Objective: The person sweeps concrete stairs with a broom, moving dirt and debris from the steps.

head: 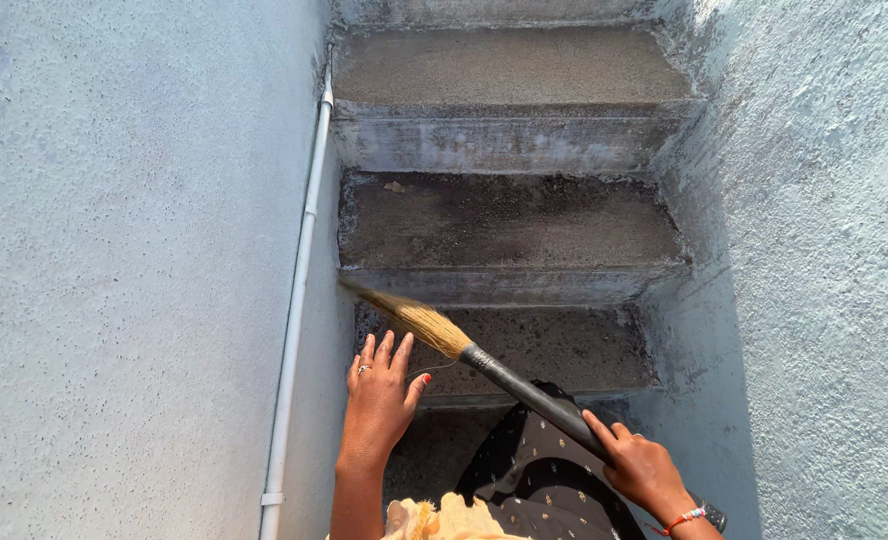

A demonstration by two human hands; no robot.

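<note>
A broom (469, 355) with straw-coloured bristles and a dark handle slants from four o'clock up to ten o'clock, bristle tips at the step edge.

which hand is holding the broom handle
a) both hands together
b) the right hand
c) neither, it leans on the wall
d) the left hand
b: the right hand is wrapped around the dark handle of the broom, while the left hand is spread open with fingers apart, off the handle, near the straw bristles over the concrete steps.
</note>
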